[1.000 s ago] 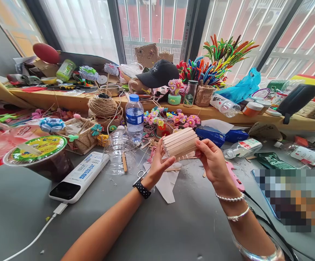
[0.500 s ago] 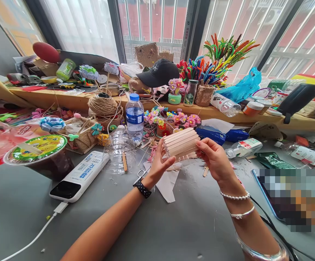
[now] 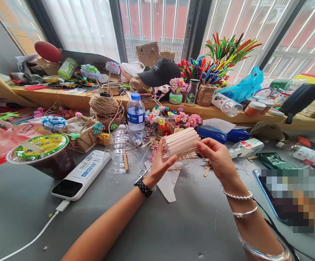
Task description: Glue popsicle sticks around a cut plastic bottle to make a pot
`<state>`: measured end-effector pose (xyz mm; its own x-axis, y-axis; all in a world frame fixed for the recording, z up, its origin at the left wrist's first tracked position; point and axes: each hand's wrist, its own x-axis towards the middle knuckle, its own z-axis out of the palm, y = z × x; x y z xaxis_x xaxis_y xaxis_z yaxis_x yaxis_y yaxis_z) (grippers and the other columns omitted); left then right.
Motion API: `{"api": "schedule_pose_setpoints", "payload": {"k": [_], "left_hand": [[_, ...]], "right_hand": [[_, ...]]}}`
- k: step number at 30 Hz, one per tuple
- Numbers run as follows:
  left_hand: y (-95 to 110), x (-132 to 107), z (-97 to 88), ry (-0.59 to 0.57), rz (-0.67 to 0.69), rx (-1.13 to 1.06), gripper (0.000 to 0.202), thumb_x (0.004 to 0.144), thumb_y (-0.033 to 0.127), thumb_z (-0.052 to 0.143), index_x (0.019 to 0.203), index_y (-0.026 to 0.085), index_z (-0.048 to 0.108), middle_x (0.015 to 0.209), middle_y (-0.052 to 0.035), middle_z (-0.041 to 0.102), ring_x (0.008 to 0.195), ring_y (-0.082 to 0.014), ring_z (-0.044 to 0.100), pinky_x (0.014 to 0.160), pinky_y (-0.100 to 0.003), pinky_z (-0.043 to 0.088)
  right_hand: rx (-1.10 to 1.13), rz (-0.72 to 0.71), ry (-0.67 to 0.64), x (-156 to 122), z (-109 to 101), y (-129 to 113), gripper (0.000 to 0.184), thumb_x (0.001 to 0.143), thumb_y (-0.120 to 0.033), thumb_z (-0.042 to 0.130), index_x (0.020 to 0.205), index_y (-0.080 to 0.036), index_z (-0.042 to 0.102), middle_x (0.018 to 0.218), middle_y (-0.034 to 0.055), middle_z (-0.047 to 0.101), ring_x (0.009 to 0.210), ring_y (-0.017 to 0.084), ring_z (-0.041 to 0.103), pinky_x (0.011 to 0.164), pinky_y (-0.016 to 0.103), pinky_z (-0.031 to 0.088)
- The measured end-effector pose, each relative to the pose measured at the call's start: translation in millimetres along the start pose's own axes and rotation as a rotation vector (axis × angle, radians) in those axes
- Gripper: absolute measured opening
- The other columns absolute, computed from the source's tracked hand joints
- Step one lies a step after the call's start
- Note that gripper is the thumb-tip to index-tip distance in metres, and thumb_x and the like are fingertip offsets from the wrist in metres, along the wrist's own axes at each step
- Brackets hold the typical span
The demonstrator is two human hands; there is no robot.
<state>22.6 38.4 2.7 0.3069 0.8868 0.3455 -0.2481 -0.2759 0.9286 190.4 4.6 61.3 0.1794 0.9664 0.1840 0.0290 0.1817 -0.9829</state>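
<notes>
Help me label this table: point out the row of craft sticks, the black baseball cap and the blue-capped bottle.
Row of craft sticks point(image 3: 181, 141), head view: middle stick.
Black baseball cap point(image 3: 160, 73), head view: its crown.
Blue-capped bottle point(image 3: 135, 117), head view: its label.

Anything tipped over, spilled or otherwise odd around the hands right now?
Slightly: a clear plastic bottle with a white-and-red label lies sideways right of the right hand, while the blue-capped clear plastic water bottle stands upright. Loose pale wooden stick pieces lie near that hand. No visible spill.
</notes>
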Motion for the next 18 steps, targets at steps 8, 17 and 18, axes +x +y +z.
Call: {"api": "schedule_pose_setpoints", "payload": {"k": [8, 17, 18], "left_hand": [[1.9, 0.0, 0.4, -0.012, -0.009, 0.008, 0.08, 0.069, 0.043, 0.058, 0.134, 0.024, 0.016, 0.138, -0.0081, 0.027, 0.122, -0.0288, 0.032, 0.094, -0.042, 0.037], [-0.2, -0.9, -0.9, -0.013, 0.002, 0.017, 0.081, 0.069, 0.045, 0.058, 0.134, 0.024, 0.015, 0.138, -0.0089, 0.028, 0.122, -0.0286, 0.032, 0.093, -0.042, 0.039], [-0.8, -0.8, -0.9, -0.009, 0.006, 0.016, 0.081, 0.069, 0.046, 0.058, 0.134, 0.024, 0.016, 0.138, -0.0088, 0.028, 0.122, -0.0288, 0.033, 0.093, -0.042, 0.039]], "right_hand": [[-0.104, -0.055, -0.003, -0.3, -4.0, -1.1, 0.024, 0.064, -0.041, 0.064, 0.068, -0.018, 0.057, 0.058, -0.004, 0.052, 0.048, 0.006, 0.038, 0.045, 0.021, 0.029], [-0.15, -0.113, -0.047, 0.4, -4.8, 1.5, 0.026, 0.07, -0.042, 0.058, 0.061, -0.018, 0.051, 0.05, -0.0052, 0.044, 0.047, 0.006, 0.034, 0.044, 0.022, 0.025], [-0.15, -0.113, -0.047, 0.2, -4.7, 1.8, 0.027, 0.07, -0.043, 0.058, 0.06, -0.019, 0.051, 0.05, -0.0052, 0.043, 0.046, 0.006, 0.034, 0.044, 0.022, 0.024]]}}
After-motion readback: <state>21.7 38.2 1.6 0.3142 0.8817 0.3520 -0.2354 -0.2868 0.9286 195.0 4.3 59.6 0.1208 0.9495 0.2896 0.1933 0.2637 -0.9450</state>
